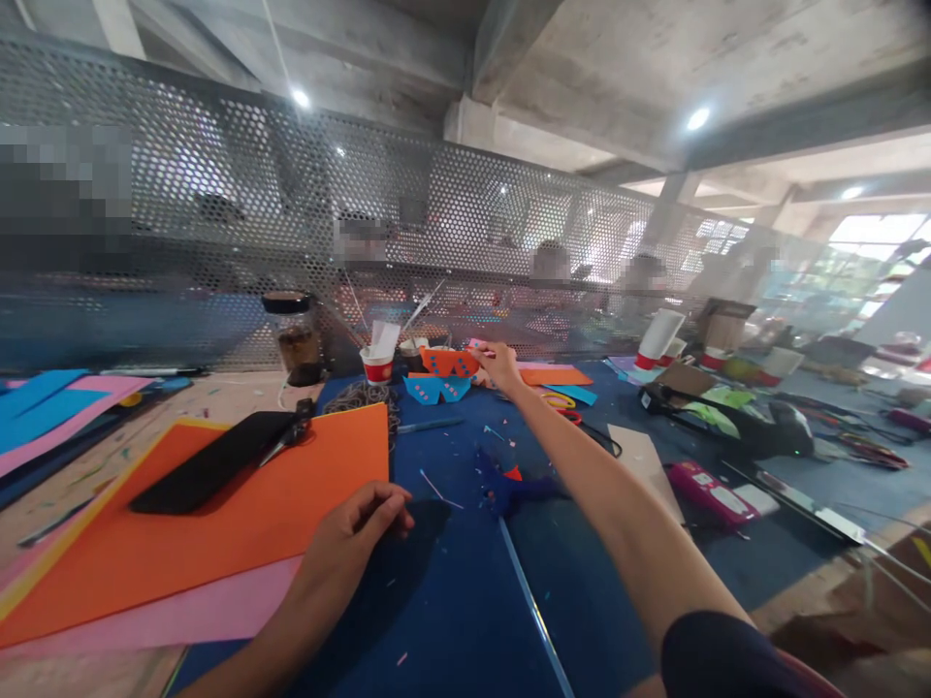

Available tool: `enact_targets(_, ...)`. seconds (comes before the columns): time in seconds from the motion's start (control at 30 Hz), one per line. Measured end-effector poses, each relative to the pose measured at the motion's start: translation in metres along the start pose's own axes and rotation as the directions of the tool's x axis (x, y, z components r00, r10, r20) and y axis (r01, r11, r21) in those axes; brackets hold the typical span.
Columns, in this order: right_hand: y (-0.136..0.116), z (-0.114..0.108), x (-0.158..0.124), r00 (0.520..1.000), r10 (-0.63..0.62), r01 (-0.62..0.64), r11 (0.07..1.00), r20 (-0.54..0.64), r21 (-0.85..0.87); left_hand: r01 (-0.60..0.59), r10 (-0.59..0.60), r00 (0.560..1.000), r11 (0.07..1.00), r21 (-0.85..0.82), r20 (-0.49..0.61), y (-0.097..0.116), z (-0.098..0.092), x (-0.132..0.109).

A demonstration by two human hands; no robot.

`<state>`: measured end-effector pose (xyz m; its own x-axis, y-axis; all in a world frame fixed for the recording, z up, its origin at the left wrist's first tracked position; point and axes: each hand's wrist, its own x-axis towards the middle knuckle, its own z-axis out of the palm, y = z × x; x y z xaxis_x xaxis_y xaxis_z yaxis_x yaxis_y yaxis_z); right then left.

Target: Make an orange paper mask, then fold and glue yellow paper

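My right hand (498, 364) reaches far forward, thumb and fingers pinched on a small pink paper piece (474, 343) that the fingertips partly cover. Just beside it stands an orange paper cutout (445, 363) with blue dots. In front of that is a blue paper cutout (436, 389) with pinkish dots. My left hand (369, 519) rests near the right edge of an orange sheet (320, 485), its fingers curled in and nothing visible in them. Between my arms, a dark blue shape (501, 485) on a clear stick (534, 606) lies on the blue mat (436, 630).
A black phone (214, 463) lies on the orange sheet, over a pink sheet (218, 611). Behind are a lidded jar (295, 339) and a paper cup (377, 366). Scissors (571, 415), a magenta device (711, 492) and more cups (658, 339) sit rightward. A perforated screen (436, 223) borders the back.
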<state>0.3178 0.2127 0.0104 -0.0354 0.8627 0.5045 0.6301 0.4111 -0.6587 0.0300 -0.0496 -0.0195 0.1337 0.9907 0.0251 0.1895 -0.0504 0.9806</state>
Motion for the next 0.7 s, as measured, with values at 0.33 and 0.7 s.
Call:
enact_targets(0.33,0.002,0.004,-0.003,0.999,0.0,-0.001,0.999,0.041,0.034,-0.022,0.022,1.0,1.0,-0.017,0.008,0.002,0.001,-0.002)
enact_targets(0.7,-0.002,0.0,-0.021,0.992,0.061,-0.069,0.995,0.114,0.067,-0.024,0.024,1.0,1.0,0.012,0.009,0.009,0.001,-0.004)
